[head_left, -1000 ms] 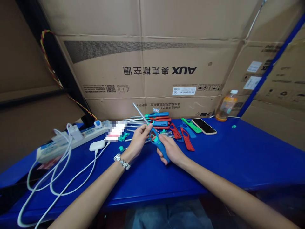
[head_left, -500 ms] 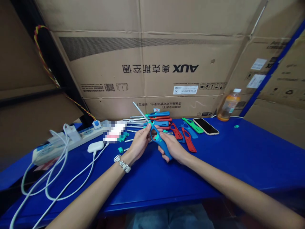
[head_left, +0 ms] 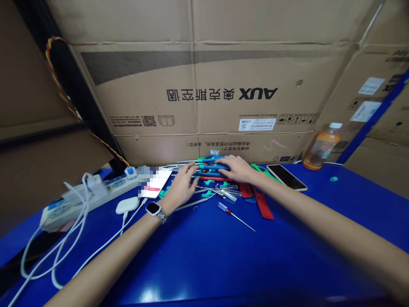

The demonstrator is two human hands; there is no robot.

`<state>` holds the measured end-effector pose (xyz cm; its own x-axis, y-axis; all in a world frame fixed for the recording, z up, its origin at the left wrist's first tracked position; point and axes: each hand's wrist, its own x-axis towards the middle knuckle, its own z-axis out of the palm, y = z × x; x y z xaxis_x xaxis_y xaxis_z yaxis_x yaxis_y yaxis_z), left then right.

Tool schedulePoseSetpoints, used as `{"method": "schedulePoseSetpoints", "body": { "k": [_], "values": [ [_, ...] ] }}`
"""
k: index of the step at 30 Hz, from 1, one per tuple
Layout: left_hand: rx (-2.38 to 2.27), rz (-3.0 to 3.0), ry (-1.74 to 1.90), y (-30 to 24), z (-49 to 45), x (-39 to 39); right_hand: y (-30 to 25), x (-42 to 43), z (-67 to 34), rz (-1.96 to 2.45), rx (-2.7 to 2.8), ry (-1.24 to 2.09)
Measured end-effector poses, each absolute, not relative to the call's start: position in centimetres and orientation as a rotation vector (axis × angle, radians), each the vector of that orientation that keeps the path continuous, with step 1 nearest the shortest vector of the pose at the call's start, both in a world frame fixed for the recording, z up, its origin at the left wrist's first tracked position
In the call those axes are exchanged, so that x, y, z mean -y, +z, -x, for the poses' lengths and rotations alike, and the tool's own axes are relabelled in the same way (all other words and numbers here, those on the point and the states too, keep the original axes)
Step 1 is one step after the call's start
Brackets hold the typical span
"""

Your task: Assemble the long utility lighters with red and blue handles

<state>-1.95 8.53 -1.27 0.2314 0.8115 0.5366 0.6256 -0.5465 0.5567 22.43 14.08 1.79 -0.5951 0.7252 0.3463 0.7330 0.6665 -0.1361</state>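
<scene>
A pile of long-nosed gas lighters (head_left: 212, 174) with blue and red handles lies against the cardboard, metal tubes pointing left. Over the tubes rests my left hand (head_left: 181, 187), its thumb and fingers apart. My right hand (head_left: 238, 169) spreads its fingers across the blue handles; its fingertips touch them or hover just above, I cannot tell which. Closer to me lie loose lighter innards (head_left: 228, 195) with a clear tank, thin wires and a metal tube. A screwdriver (head_left: 224, 208) with a clear handle and red collar points toward the lower right. Red casing halves (head_left: 263, 205) lie under my right forearm.
To the right are a phone (head_left: 286, 177) and a bottle of orange drink (head_left: 322, 147). On the left stand a power strip (head_left: 110, 189), a white charging case (head_left: 127, 205), loose white cables (head_left: 85, 221) and a partly blurred screen (head_left: 158, 183). Cardboard (head_left: 220, 64) walls the back.
The blue lighter that both hands held up has left their grip. Both hands have moved away from me onto the pile and spread apart, exposing the screwdriver and innards.
</scene>
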Motion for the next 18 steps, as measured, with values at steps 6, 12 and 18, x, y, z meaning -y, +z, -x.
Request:
{"method": "schedulePoseSetpoints", "body": {
  "k": [6,12,18],
  "values": [
    [-1.514,-2.449,0.765,-3.2,1.8,-10.8,0.7,-16.1,-22.3,1.194,2.506,-0.111],
    [-1.603,-2.493,0.723,-3.6,1.6,-10.7,-0.4,-16.2,-22.2,1.15,2.402,-0.105],
    [-1.667,-2.549,0.658,-3.3,1.6,-10.4,-0.1,-15.1,-22.1,1.147,2.342,-0.049]
  ]
}}
